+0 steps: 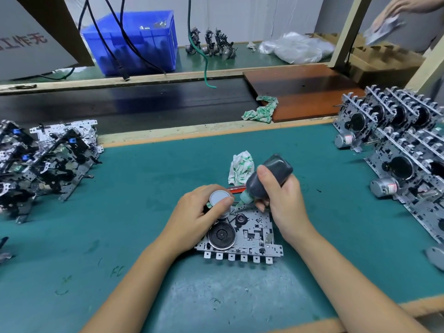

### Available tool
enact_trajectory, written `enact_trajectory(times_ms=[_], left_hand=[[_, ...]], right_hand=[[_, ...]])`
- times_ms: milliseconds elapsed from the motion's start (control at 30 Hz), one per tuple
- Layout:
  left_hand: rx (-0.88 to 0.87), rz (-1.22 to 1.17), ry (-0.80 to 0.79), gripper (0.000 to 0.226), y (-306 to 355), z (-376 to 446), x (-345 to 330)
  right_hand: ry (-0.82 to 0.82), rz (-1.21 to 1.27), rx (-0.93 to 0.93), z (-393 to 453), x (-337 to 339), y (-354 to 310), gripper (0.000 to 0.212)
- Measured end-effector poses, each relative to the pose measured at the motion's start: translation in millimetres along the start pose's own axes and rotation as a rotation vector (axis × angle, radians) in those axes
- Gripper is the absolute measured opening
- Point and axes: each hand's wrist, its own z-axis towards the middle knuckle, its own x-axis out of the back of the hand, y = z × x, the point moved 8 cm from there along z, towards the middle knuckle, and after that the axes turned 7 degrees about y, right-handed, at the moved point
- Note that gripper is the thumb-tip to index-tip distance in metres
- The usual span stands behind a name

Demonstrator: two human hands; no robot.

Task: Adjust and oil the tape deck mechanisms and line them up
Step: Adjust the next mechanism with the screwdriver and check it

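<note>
Head view: one tape deck mechanism (249,239) is lying flat on the green counter (144,179), directly in front of the person, with its black flywheel (221,235) facing up. The left hand (204,212) is gripping the silver motor (219,200) at the mechanism's far left corner, fingers curling round the can and steadying the unit. The right hand (281,198) is wrapping round a dark oil bottle (266,181), tilting it so that its pale green nozzle (245,200) is pointing down at the far edge of the mechanism, just beside the motor. Judging from this pose, the oiling step is in hand; the next move is probably calling for a light squeeze, then setting the unit among the rows. A rag (241,168) is lying just beyond the hands. Mechanisms standing in rows (403,150) are filling the right side of the counter, while a looser pile of mechanisms (48,159) is sitting well apart at the left.
</note>
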Motion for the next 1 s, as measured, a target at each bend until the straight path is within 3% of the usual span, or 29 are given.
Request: enact_trajectory(times_ms=[1000], left_hand=[[-0.002, -0.034, 0.017, 0.05, 3.6, -1.1, 3.8]], right_hand=[[0.012, -0.007, 0.017, -3.3, -0.3, -1.0, 0.02]])
